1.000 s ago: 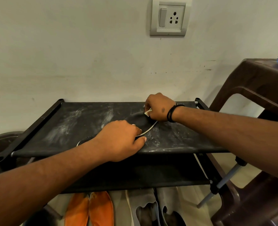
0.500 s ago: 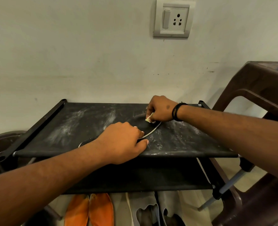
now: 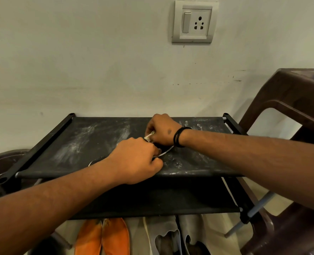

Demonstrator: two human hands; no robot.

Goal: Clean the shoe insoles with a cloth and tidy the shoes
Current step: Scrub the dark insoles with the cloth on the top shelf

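Insole [image 3: 166, 150], on dusty shelf [image 3: 78, 144]: pinned beneath curled left hand [image 3: 136, 161], right hand [image 3: 161, 131] fingers pinching cloth [image 3: 148, 137] at its far end; risk—insole sliding, shelf dust soiling the cloth.

Both forearms reach in from the lower corners and meet at frame centre. The left hand [image 3: 134, 161] lies knuckles up, fingers curled downward. The right hand [image 3: 161, 131], just above it, has its fingers bunched in a pinching grip, with a black band on the wrist.
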